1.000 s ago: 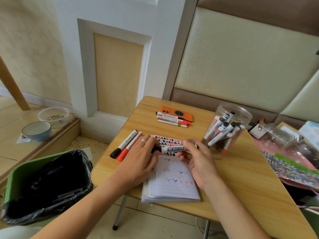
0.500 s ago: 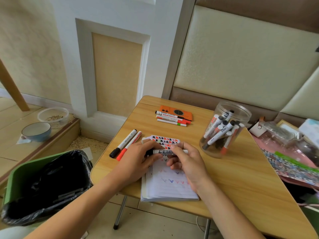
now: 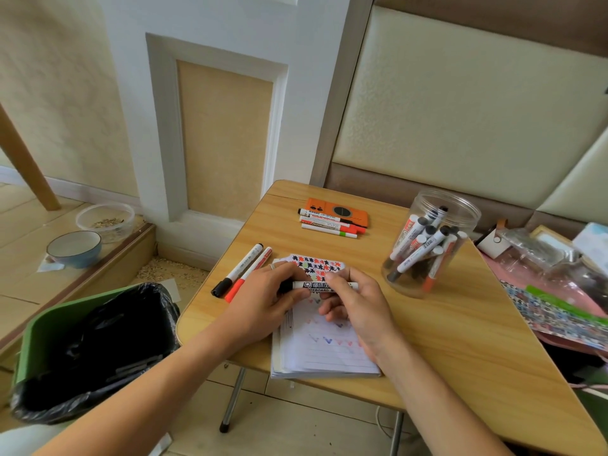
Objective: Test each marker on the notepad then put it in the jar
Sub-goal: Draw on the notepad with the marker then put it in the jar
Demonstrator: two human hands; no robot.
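Both hands have a grip on the same whiteboard marker (image 3: 317, 285), held level just above the top of the notepad (image 3: 324, 353). Left hand (image 3: 263, 301) has its fingers curled round the black cap end, right hand (image 3: 357, 304) pinches the white barrel with thumb and fingers folded over it. Can't tell if the cap is on tight or partly off, the fingers cover that bit.

Only one view here, the head cam, so taking everything off the notepad: it sits at the near edge of the tabletop (image 3: 460, 340), open to a lined page with little red and blue tick marks on it. Its patterned cover flap (image 3: 316, 263) sticks out at the far end, right behind the hands. Just left of the notepad lie a black-capped marker (image 3: 237, 270) and a red-capped marker (image 3: 249, 274), side by side. Farther back sits an orange case (image 3: 339, 212) with three more markers (image 3: 329, 222) lined up against it. Right of the notepad stands the clear jar (image 3: 427, 245), open, with a bunch of markers leaning inside. Down on the floor to the left is a green bin (image 3: 39, 327) with a black liner.
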